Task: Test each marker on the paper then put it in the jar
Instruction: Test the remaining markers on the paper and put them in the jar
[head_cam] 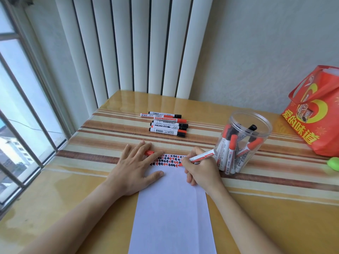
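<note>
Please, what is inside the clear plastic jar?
The jar holds several capped markers standing tilted, some with red caps, some with black. Overlap hides their exact number, and the right hand covers part of the jar's lower left.

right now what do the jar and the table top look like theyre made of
The jar looks like clear plastic: the markers inside show through its wall, and the rim is thin and ribbed. The table top looks like a striped cloth under a glossy clear sheet, since it mirrors the blinds; glass or vinyl, I can't tell.

A glossy, clear film covers the striped yellow-brown tabletop. The white paper sheet looks matt and smooth; the round clear plastic jar shines; the red bag is glossy.
</note>
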Motion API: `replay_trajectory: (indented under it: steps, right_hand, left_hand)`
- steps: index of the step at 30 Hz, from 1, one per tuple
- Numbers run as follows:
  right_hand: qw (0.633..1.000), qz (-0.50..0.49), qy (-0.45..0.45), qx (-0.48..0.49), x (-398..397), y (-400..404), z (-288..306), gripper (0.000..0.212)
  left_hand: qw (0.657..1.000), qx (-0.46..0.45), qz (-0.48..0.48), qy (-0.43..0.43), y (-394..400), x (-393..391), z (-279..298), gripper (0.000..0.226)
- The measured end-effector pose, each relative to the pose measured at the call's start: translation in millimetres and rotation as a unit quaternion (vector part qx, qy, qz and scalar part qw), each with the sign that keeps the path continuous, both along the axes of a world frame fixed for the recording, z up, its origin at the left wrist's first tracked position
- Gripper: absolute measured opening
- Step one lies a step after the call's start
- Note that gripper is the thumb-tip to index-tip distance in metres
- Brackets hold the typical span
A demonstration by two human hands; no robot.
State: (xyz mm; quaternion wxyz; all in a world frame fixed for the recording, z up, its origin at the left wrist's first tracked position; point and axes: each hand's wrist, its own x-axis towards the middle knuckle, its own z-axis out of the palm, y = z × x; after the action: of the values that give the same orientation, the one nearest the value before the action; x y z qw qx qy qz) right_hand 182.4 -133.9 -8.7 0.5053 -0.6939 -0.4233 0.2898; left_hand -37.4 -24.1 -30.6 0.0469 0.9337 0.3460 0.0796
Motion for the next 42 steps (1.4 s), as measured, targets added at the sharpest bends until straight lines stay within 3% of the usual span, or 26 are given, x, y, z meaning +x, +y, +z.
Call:
replay_trajectory:
  steps: [31,37,42]
  right_hand:
    - [1.000,-0.018,-0.001,-0.001,-2.1,-1.1,3.4,0.016]
    - [1.000,-0.018,-0.006,-0.019,-2.5,-1.1,3.7,0.015]
    - [1.000,-0.018,0.004,-0.011,-2.0,-2.3,4.0,0.014]
  left_hand:
    - [1.000,-0.001,-0.003,-0.004,0.7,0.5,-1.2,0.070]
    - [0.999,-0.012,-0.012,-0.029,0.3,-1.0,-1.0,0.066]
    - [0.994,-0.012,-0.018,-0.107,2.9,-2.9,-4.3,0.054]
